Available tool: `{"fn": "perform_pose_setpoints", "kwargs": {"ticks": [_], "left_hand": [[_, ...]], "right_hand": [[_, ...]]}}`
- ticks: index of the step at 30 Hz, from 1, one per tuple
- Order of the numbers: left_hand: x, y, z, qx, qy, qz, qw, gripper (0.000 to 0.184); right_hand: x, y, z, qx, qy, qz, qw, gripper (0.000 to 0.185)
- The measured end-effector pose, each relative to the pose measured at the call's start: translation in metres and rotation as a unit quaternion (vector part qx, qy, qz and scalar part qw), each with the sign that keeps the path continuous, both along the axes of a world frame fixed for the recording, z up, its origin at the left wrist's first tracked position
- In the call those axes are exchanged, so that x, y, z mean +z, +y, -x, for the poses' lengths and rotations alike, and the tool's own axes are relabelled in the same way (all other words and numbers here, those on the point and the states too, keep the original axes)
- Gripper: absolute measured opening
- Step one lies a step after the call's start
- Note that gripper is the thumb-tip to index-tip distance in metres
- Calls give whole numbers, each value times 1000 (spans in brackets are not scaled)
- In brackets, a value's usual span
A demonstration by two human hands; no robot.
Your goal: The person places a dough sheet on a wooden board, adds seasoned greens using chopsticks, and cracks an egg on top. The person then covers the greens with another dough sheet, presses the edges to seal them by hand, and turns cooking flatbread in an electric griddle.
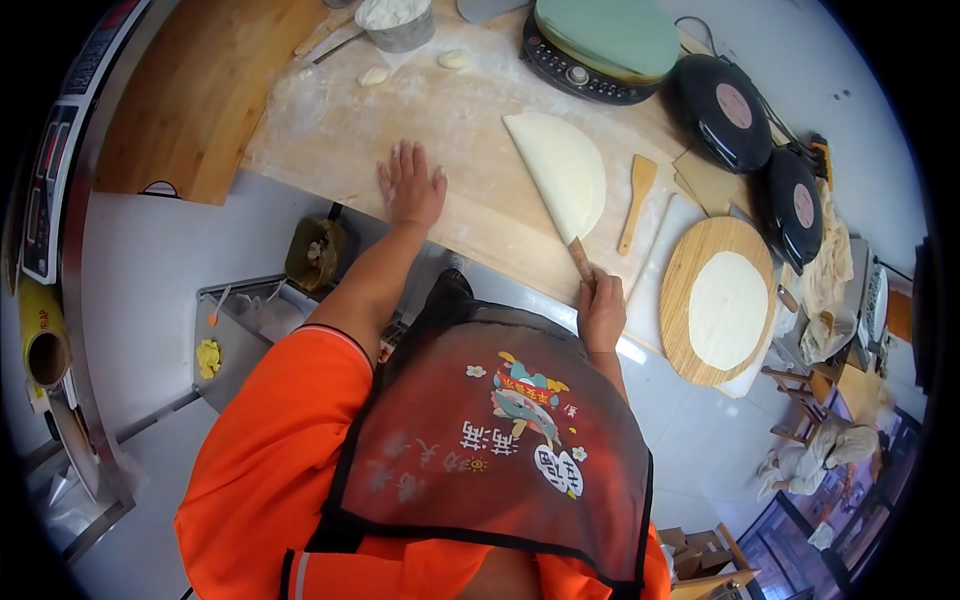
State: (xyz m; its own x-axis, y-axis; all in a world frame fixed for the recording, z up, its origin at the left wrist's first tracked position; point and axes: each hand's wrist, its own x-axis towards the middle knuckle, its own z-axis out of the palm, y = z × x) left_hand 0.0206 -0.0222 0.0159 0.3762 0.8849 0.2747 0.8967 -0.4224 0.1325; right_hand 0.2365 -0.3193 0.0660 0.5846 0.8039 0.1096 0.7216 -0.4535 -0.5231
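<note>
My left hand (pixel 412 186) lies flat on the floured wooden board (pixel 480 215), fingers spread, holding nothing. My right hand (pixel 601 308) is closed round the near end of a wooden rolling pin (pixel 580 258) at the board's front edge. A thin pale sheet of dough (pixel 562 172) hangs folded over the pin in a half-round shape, hiding the pin's far part. Just right of the dough is a wooden spatula (pixel 637 203). Two small dough pieces (pixel 373 76) sit near the back left, beside a metal bowl of flour (pixel 397 22).
A round board (pixel 680 300) with a flat dough round (pixel 728 310) lies at the right. Behind are a green-lidded electric griddle (pixel 608 40) and black round appliances (pixel 715 115). A bin (pixel 316 252) stands below the front edge. Another person (pixel 825 450) is far right.
</note>
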Motion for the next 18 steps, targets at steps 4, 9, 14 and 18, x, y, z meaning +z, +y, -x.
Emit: {"fn": "perform_pose_setpoints", "kwargs": {"ticks": [4,9,14,18], "left_hand": [[1,0,0,0,2,6,1000,60],[1,2,0,3,17,37,999,65],[2,1,-25,-119,-15,1,993,60],[22,-27,-84,-370,-68,57,925,57]], "right_hand": [[4,1,1,18,13,7,1000,29],[2,3,5,38,-30,22,999,31],[4,2,5,89,-130,-7,987,41],[4,-9,8,120,-135,11,984,51]]}}
